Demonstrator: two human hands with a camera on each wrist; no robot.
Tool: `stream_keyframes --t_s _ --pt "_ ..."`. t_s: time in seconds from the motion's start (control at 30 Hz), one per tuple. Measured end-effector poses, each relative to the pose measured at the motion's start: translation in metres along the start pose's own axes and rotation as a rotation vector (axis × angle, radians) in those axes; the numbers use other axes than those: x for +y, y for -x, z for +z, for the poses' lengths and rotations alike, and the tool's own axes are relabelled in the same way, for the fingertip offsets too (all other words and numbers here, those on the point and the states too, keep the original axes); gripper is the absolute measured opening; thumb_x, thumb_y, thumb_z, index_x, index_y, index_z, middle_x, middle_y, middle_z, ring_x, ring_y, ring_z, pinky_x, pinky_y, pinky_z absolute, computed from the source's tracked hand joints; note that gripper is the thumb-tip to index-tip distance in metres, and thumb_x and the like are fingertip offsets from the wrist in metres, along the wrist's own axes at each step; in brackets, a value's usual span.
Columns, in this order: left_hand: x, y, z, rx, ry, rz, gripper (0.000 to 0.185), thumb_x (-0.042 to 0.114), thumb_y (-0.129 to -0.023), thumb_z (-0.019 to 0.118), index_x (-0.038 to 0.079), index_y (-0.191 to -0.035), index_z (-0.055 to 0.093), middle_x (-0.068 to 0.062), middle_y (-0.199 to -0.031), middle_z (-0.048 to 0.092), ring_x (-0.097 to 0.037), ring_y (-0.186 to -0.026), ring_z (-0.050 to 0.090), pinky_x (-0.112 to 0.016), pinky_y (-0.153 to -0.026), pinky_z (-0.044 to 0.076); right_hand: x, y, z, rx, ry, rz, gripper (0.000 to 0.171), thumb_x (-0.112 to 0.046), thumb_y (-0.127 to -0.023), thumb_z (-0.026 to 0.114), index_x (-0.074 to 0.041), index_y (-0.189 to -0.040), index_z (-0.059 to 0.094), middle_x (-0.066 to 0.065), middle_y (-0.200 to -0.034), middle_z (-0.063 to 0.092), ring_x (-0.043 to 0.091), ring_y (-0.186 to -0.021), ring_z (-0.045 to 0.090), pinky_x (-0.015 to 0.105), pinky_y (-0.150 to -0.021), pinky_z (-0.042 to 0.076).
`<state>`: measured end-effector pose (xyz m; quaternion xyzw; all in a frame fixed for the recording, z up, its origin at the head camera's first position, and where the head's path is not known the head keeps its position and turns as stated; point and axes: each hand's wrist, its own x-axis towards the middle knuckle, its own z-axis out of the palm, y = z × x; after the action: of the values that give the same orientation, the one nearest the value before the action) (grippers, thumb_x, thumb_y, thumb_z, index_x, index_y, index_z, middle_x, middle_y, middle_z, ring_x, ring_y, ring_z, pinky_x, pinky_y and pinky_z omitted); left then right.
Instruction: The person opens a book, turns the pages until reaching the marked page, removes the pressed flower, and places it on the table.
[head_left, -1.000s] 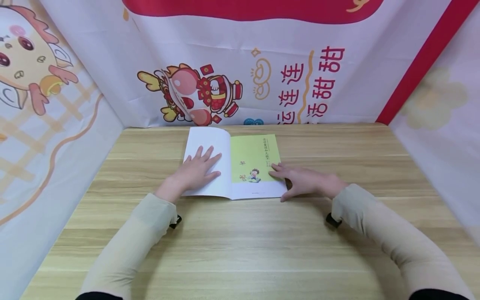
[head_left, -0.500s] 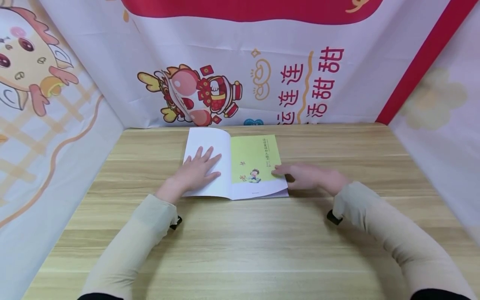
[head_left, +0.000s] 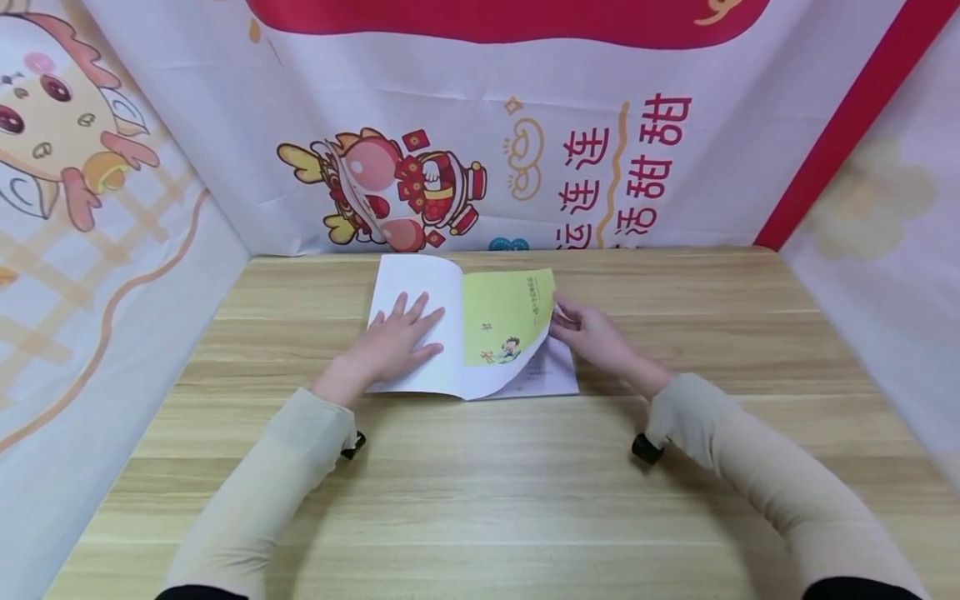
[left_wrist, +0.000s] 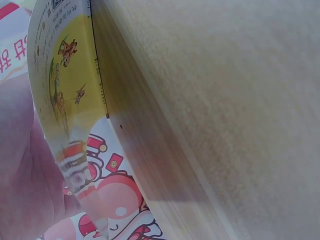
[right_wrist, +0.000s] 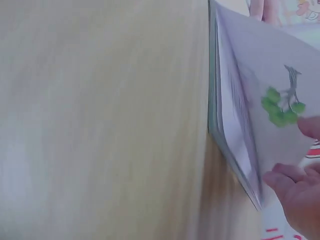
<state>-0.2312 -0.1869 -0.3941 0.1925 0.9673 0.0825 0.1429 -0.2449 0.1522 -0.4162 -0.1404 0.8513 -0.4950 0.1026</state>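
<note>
An open book (head_left: 420,279) lies at the back middle of the table. My left hand (head_left: 393,346) rests with spread fingers on its white left page. At the right, my right hand (head_left: 600,337) pinches the edge of a green and white page (head_left: 502,312), whose lower corner curls up. Beneath it a printed page (head_left: 551,375) shows. In the right wrist view, a green leafy drawing (right_wrist: 282,107) appears on a page close to the fingers. The left wrist view shows the book's yellow outer cover (left_wrist: 82,37), bent upward near the left hand.
The wooden table (head_left: 480,492) extends in front of the book and to both sides. A white and red printed cloth (head_left: 450,75) hangs right behind the table's back edge, and more printed cloth (head_left: 112,275) stands along the left side.
My right hand has moved from the lower right corner of the green page up and slightly left, lifting and curling that corner and uncovering the page below. The left hand has stayed put.
</note>
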Motion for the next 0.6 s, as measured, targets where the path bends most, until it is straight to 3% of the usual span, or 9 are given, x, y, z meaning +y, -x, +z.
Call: stream_keyframes --t_s 0.17,0.27,0.33,0.43,0.6 --pt "-0.001 -0.001 0.001 0.004 -0.005 0.009 0.068 0.051 -0.108 0.041 0.024 -0.166 0.02 -0.009 -0.171 -0.002 -0.038 -0.155 -0.01 -0.065 -0.12 0.004 -0.005 -0.006 0.011 0.11 -0.245 0.08 0.07 -0.019 -0.107 0.057 -0.001 -0.162 0.017 0.013 -0.168 0.017 0.023 -0.153 0.022 0.035 -0.12 0.026" --pt "-0.002 -0.001 0.002 0.009 -0.003 0.018 0.067 0.052 -0.108 0.039 0.024 -0.166 0.019 -0.009 -0.171 -0.003 -0.038 -0.155 -0.01 -0.065 -0.12 0.004 -0.011 -0.008 0.02 0.109 -0.408 0.074 0.068 -0.011 -0.107 0.052 0.003 -0.161 0.012 0.017 -0.168 0.015 0.025 -0.154 0.02 0.035 -0.12 0.026" --pt "-0.003 -0.001 0.002 0.016 -0.003 0.024 0.067 0.052 -0.109 0.039 0.024 -0.166 0.019 -0.01 -0.171 -0.003 -0.039 -0.155 -0.009 -0.065 -0.12 0.004 -0.015 -0.01 0.027 0.069 -0.492 0.053 0.065 -0.005 -0.108 0.049 0.005 -0.16 0.011 0.021 -0.166 0.019 0.027 -0.152 0.025 0.035 -0.117 0.032" --pt "-0.003 -0.001 0.003 0.025 0.0 0.027 0.067 0.051 -0.108 0.04 0.023 -0.166 0.02 -0.01 -0.171 -0.003 -0.039 -0.155 -0.009 -0.065 -0.12 0.004 -0.019 -0.012 0.037 0.01 -0.493 0.012 0.057 0.0 -0.107 0.047 0.008 -0.158 0.022 0.028 -0.158 0.035 0.035 -0.145 0.039 0.037 -0.113 0.041" --pt "-0.004 -0.002 0.003 0.038 -0.01 0.034 0.066 0.05 -0.109 0.041 0.023 -0.166 0.021 -0.011 -0.171 -0.001 -0.04 -0.155 -0.008 -0.066 -0.12 0.004 -0.025 -0.012 0.049 0.013 -0.313 -0.021 0.044 0.003 -0.102 0.052 0.014 -0.144 0.047 0.032 -0.135 0.059 0.037 -0.123 0.06 0.036 -0.102 0.052"
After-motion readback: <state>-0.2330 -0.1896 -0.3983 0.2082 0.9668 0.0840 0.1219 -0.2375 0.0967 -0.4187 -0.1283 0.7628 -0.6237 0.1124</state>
